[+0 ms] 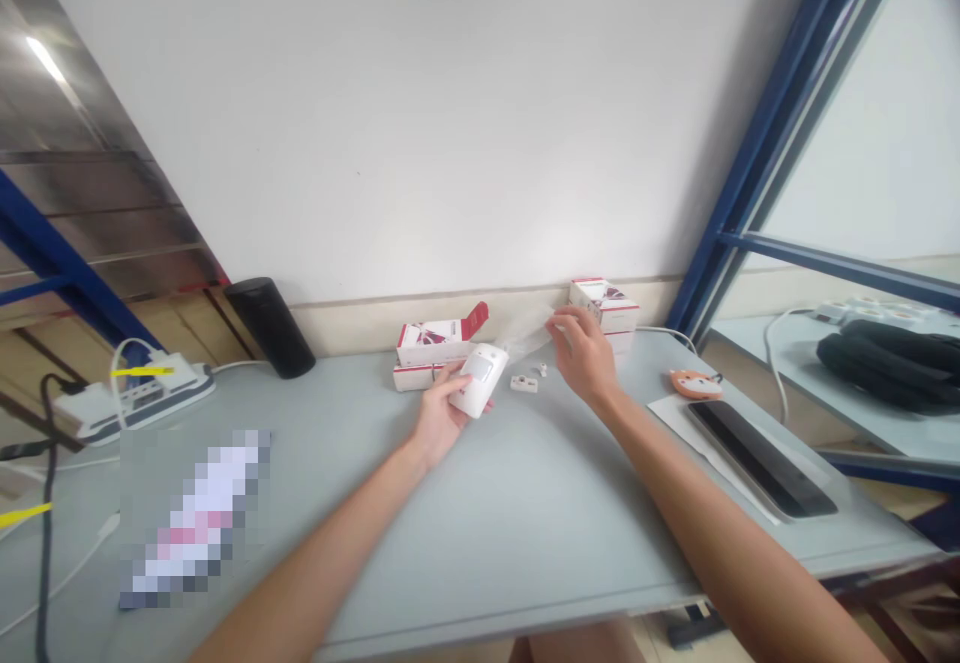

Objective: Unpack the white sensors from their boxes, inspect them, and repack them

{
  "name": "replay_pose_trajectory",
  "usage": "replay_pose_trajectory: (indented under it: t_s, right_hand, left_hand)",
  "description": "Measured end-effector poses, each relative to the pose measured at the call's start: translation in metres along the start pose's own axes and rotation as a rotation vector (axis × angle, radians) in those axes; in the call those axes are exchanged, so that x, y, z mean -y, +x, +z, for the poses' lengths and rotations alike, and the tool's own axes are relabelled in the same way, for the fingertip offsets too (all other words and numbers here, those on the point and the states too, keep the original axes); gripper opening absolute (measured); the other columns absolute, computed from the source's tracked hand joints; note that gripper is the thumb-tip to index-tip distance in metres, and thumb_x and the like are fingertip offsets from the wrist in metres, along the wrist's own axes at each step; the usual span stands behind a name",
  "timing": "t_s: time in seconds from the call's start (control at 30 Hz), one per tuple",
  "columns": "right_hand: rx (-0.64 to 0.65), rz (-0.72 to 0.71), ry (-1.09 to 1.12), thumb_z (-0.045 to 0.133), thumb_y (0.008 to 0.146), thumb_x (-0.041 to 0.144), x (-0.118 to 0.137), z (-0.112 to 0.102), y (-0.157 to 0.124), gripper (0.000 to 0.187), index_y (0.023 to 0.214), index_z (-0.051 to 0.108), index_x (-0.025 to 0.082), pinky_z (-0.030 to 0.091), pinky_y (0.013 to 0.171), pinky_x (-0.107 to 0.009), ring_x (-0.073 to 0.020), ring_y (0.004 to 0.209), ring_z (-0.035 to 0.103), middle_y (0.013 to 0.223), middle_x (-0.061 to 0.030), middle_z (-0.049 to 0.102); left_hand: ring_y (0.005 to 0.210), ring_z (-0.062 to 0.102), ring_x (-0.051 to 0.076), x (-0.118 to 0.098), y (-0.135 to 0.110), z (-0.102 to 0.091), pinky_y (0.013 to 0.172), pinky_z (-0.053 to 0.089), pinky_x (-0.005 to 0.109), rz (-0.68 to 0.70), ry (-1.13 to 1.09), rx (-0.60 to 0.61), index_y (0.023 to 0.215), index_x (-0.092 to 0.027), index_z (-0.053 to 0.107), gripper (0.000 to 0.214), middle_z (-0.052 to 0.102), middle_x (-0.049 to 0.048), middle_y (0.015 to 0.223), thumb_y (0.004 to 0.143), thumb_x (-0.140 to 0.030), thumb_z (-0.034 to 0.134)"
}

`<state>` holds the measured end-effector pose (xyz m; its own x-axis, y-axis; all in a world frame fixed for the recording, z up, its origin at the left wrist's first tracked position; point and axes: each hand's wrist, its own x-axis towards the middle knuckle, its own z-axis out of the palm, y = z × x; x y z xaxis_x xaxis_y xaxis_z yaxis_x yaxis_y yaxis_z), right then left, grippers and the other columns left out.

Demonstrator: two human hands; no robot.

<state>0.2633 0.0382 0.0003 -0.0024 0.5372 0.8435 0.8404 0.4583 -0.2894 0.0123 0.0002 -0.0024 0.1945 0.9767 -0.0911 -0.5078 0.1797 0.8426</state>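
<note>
My left hand [441, 415] is closed round a white motion sensor [480, 381], its grey window facing up, a little above the table. A clear plastic bag [527, 331] stretches from the sensor's upper end to my right hand [581, 351], whose fingers pinch its far end. On the table between the hands lie a small white bracket [523, 383] and an even smaller white piece [543, 370]. Just behind my left hand, a white and red box [431, 341] with its red flap open rests on another box [414, 377].
More white and red boxes [604, 303] stand at the wall behind my right hand. To the right are an orange and white mouse [696, 384] and a black slab-like device [761, 456] on paper. A black cylinder [271, 328], power strip [150, 403] and cables occupy the left.
</note>
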Motion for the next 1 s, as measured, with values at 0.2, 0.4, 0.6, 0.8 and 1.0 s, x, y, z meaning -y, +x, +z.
replay_pose_trajectory:
  t_s: [0.2,0.4,0.6,0.8,1.0]
  right_hand:
    - [-0.050,0.017,-0.101,0.048,0.106,0.029,0.010,0.004,-0.003,0.022,0.106,0.069,0.025,0.052,0.082,-0.036,-0.0258,0.108,0.063,0.114,-0.0099,0.067]
    - [0.018,0.024,-0.074,0.049,0.105,0.028,0.017,0.002,-0.004,0.020,0.105,0.070,0.025,0.051,0.076,-0.034,-0.0249,0.106,0.062,0.112,-0.0096,0.067]
    - [-0.011,-0.023,0.037,0.052,0.104,0.028,0.021,-0.002,-0.002,0.018,0.104,0.070,0.027,0.051,0.079,-0.034,-0.0237,0.105,0.063,0.111,-0.0092,0.065]
    - [-0.009,-0.035,0.179,0.052,0.104,0.028,0.022,-0.006,0.000,0.018,0.103,0.069,0.027,0.054,0.085,-0.036,-0.0219,0.101,0.065,0.113,-0.0089,0.062]
    - [-0.097,0.138,0.354,0.058,0.101,0.039,0.029,-0.001,0.001,0.017,0.104,0.069,0.026,0.055,0.095,-0.041,-0.0237,0.106,0.064,0.112,-0.0098,0.059]
  left_hand:
    - [0.072,0.073,0.021,-0.003,-0.001,0.003,0.065,0.059,0.032,0.066,-0.012,-0.028,0.128,-0.018,0.061,0.053,0.073,0.0085,0.105,0.076,-0.017,0.074]
    - [0.068,0.073,0.022,-0.010,-0.006,0.006,0.064,0.058,0.033,0.010,0.055,0.027,0.128,-0.014,0.064,0.052,0.074,0.0108,0.100,0.077,-0.018,0.073]
    - [0.070,0.072,0.024,-0.016,-0.004,-0.001,0.068,0.057,0.035,-0.039,0.036,0.086,0.137,-0.015,0.062,0.060,0.075,0.0109,0.101,0.078,-0.019,0.071]
    - [0.080,0.073,0.026,-0.021,-0.003,-0.005,0.075,0.057,0.039,-0.070,0.037,0.190,0.144,-0.024,0.056,0.071,0.072,0.0123,0.121,0.076,-0.015,0.072]
    - [0.078,0.075,0.026,-0.021,-0.008,0.000,0.075,0.058,0.041,0.023,0.134,0.179,0.132,-0.031,0.054,0.062,0.072,0.0071,0.113,0.077,-0.019,0.078]
